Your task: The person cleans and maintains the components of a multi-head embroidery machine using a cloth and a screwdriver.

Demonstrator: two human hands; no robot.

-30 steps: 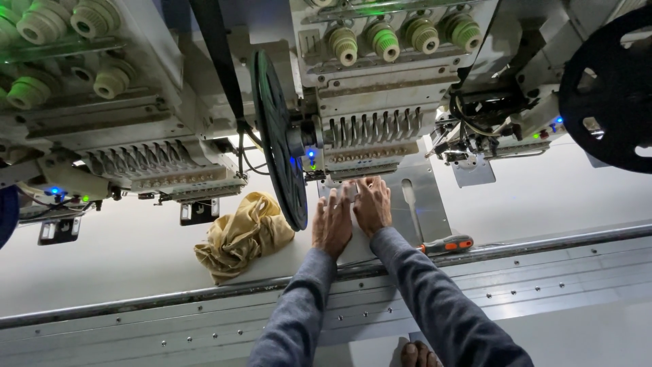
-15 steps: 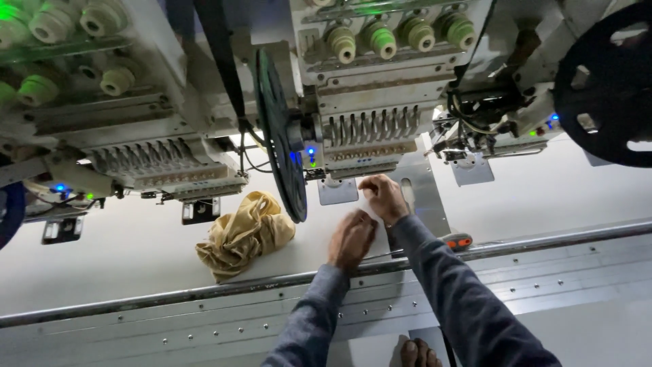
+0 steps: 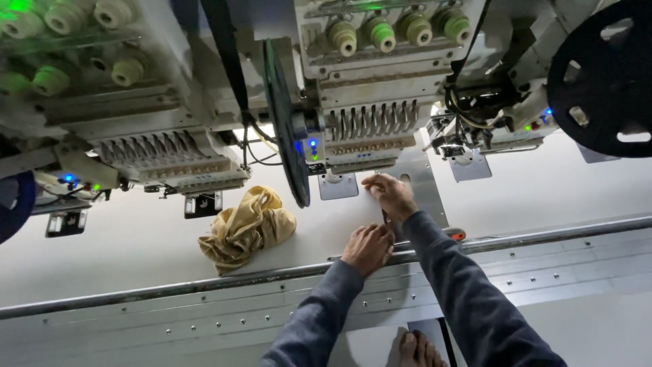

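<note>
Right hand [image 3: 388, 195] at grey needle plate [image 3: 422, 183] — yellow cloth [image 3: 246, 228] leftward.

Dim, bluish overall light; pale surface [image 3: 122, 251] evenly lit, soft shadows under machine heads [image 3: 370, 102]; small blue and green indicator lights glow, green glare top left; upper corners slightly blurred; wide-angle bending at edges.

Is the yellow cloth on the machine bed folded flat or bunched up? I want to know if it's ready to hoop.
Bunched up: the yellow cloth lies in a crumpled heap of loose folds, not spread flat.
</note>
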